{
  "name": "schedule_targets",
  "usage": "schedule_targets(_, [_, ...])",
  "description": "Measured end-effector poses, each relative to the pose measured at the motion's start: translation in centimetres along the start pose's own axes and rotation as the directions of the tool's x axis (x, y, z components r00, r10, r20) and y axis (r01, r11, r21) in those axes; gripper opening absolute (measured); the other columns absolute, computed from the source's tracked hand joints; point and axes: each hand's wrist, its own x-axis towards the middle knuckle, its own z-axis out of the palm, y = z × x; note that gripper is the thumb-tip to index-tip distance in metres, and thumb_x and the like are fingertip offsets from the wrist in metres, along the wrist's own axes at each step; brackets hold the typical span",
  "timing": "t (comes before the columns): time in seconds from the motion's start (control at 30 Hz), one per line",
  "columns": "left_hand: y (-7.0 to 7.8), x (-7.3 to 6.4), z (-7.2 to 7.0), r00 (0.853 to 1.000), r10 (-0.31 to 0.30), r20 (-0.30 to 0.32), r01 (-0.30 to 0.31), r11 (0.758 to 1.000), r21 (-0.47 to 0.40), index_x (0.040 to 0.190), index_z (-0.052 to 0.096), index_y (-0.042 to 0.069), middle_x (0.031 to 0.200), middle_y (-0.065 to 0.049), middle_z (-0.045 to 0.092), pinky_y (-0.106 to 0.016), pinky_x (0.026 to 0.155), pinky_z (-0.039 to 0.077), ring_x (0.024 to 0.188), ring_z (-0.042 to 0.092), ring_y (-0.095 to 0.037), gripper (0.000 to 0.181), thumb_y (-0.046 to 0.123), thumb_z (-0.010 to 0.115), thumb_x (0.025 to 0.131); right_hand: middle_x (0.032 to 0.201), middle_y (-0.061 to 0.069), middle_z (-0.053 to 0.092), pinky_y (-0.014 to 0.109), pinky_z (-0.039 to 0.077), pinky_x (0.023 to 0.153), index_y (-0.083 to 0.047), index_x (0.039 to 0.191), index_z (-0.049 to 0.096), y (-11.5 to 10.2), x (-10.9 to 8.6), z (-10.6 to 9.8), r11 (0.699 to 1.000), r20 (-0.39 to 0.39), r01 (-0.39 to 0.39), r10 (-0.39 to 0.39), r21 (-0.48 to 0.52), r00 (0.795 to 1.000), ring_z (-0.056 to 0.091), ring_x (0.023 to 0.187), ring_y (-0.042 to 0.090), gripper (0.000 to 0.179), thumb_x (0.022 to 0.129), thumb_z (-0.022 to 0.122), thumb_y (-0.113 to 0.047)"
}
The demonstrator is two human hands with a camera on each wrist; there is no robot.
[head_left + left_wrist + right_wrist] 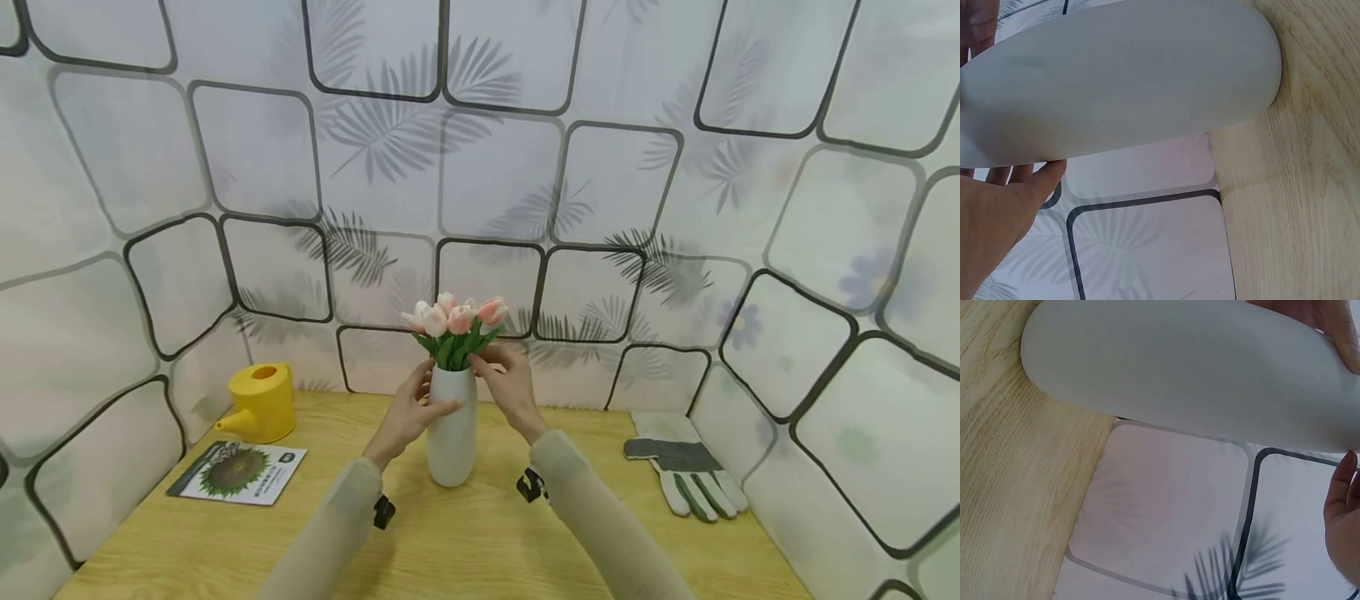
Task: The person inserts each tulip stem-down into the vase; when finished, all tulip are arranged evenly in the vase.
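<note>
A tall white vase (452, 433) stands upright on the wooden table, holding a bunch of pink and white tulips (459, 321) with green leaves. My left hand (408, 414) grips the vase's upper left side, its thumb reaching across the front and its other fingers partly hidden behind. At the rim, my right hand (510, 385) has its curled fingers on the leaves and stems at the right of the bunch. The smooth body of the vase (1135, 81) fills much of the left wrist view. In the right wrist view, part of my right hand (1342, 519) shows beside the vase.
A yellow watering can (262, 404) sits at the table's back left, behind a seed packet (243, 473) with a sunflower picture. On the right lie grey, white and green work gloves (682, 462). Patterned curtain-like walls (495, 183) border the table (465, 550) at the back and sides.
</note>
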Motion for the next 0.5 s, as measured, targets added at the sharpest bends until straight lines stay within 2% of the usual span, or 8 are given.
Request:
schedule_targets(0.13, [-0.75, 0.44, -0.06, 1.000, 0.018, -0.013, -0.018, 1.000, -0.008, 0.155, 0.026, 0.024, 0.149, -0.015, 0.041, -0.057, 0.102, 0.044, 0.134, 0.045, -0.037, 0.086, 0.031, 0.077, 0.086, 0.105, 0.010, 0.072, 0.032, 0.057, 0.079, -0.009, 0.109, 0.073, 0.40, 0.18, 0.00, 1.000, 0.003, 0.022, -0.022, 0.002, 1.000, 0.066, 0.093, 0.016, 0.022, 0.092, 0.071, -0.023])
schedule_targets(0.27, [-0.88, 0.35, -0.08, 0.999, 0.035, -0.024, -0.035, 0.999, -0.009, 0.154, 0.028, 0.026, 0.147, -0.013, 0.044, -0.056, 0.101, 0.045, 0.132, 0.048, -0.035, 0.085, 0.034, 0.078, 0.085, 0.102, 0.012, 0.072, 0.034, 0.057, 0.079, -0.007, 0.106, 0.072, 0.42, 0.00, 0.10, 0.999, -0.012, 0.054, -0.054, 0.002, 0.998, 0.066, 0.090, 0.015, 0.021, 0.092, 0.071, -0.022])
schedule_targets(0.5, [-0.81, 0.22, -0.09, 0.999, 0.037, -0.021, -0.037, 0.999, -0.005, 0.154, 0.028, 0.026, 0.147, -0.013, 0.044, -0.055, 0.101, 0.046, 0.132, 0.048, -0.035, 0.086, 0.035, 0.078, 0.084, 0.104, 0.018, 0.069, 0.039, 0.056, 0.083, -0.002, 0.111, 0.068, 0.16, -0.24, 0.20, 0.999, -0.021, 0.034, -0.035, -0.010, 0.999, 0.063, 0.090, 0.012, 0.023, 0.093, 0.069, -0.016])
